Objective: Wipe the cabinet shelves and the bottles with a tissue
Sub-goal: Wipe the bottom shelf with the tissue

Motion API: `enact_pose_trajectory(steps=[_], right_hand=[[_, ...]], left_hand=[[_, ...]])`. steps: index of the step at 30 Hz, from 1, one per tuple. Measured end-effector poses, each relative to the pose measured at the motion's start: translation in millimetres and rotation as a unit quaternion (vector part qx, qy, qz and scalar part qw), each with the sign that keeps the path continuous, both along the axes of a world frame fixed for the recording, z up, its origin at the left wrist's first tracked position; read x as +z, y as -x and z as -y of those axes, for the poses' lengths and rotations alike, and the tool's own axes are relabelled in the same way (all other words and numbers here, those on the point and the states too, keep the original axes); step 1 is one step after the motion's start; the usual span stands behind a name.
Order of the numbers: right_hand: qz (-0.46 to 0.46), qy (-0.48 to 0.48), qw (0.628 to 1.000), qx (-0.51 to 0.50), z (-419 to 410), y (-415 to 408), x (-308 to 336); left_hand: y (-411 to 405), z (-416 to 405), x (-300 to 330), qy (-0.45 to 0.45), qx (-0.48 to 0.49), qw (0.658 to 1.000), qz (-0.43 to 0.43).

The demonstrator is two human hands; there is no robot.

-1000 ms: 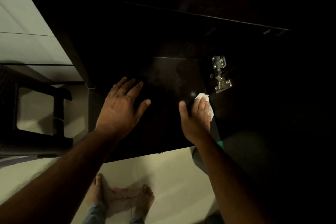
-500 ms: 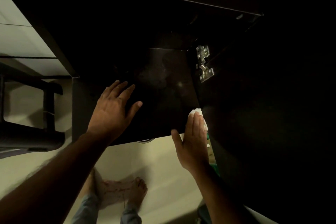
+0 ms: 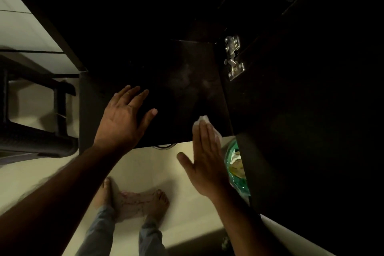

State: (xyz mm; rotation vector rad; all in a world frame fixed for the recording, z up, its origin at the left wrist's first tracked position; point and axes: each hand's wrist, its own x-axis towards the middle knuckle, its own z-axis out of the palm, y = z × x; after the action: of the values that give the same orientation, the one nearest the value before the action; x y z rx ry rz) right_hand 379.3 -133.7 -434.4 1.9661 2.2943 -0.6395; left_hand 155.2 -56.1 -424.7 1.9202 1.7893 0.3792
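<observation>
Dim light, dark cabinet, view down onto a dark shelf (image 3: 182, 89). Left hand (image 3: 122, 122) flat on the shelf, fingers straight and spread, holding nothing, bracing. Right hand (image 3: 205, 162) at the shelf's front right corner, fingers straight and together, pressing a white tissue (image 3: 202, 119) onto the surface; tissue showing just past the fingertips and along the outer edge of the hand. Grip on the tissue none as such: trapped under flat fingers, not pinched. Hinge (image 3: 233, 56) on the side panel beyond the tissue, well apart from it. Green packet (image 3: 236, 170) below the shelf edge, beside the right wrist. No bottles visible. Step in hand, by judgement: wiping the front strip of the shelf. To do well: even pressure through all fingers, overlapping strokes toward the edge, tissue refolded once soiled, corner against the side panel not skipped. Faint smears mid-shelf probably needing another pass. Risk: tissue slipping off the edge from under flat fingers.
</observation>
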Motion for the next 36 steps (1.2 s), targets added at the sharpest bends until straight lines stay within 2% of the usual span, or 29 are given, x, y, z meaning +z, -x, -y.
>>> enact_pose_trajectory(steps=[2,5,8,10,13,17,21,25,27,31,34,36], right_hand=[[0.021,-0.012,0.999,-0.023,-10,-15,-6],[0.062,-0.079,0.991,-0.089,-49,-19,-16],[0.049,-0.033,0.991,-0.121,-86,6,-15],[0.020,-0.015,0.996,-0.086,-87,29,-11],[0.021,-0.039,0.999,0.020,-42,48,-6],[0.030,0.006,0.997,0.078,-6,17,-3],[0.088,-0.050,0.995,-0.016,-54,-7,-11],[0.063,-0.031,0.990,-0.118,-106,34,-16],[0.049,-0.042,0.995,-0.076,-100,62,-14],[0.031,-0.006,0.997,0.067,-25,76,1],[0.050,0.038,0.994,0.092,8,44,5],[0.079,0.025,0.995,0.060,0,20,2]], left_hand=[[5,0,0,-0.004,-0.003,1.000,-0.002],[11,-2,-2,-0.014,-0.003,1.000,0.006],[11,-4,-3,-0.007,-0.002,1.000,0.012],[11,-6,-3,-0.014,-0.007,1.000,0.007],[15,-9,-1,-0.001,-0.007,1.000,0.002],[30,-11,0,0.002,-0.010,1.000,0.000],[43,-12,-4,-0.009,-0.009,1.000,0.003],[43,-10,-7,-0.004,-0.013,1.000,0.003],[44,-10,-7,-0.009,-0.020,1.000,0.002],[50,-13,-4,-0.005,-0.028,1.000,-0.003],[56,-15,0,0.003,-0.025,1.000,-0.001],[60,-15,2,0.003,-0.026,1.000,0.006]])
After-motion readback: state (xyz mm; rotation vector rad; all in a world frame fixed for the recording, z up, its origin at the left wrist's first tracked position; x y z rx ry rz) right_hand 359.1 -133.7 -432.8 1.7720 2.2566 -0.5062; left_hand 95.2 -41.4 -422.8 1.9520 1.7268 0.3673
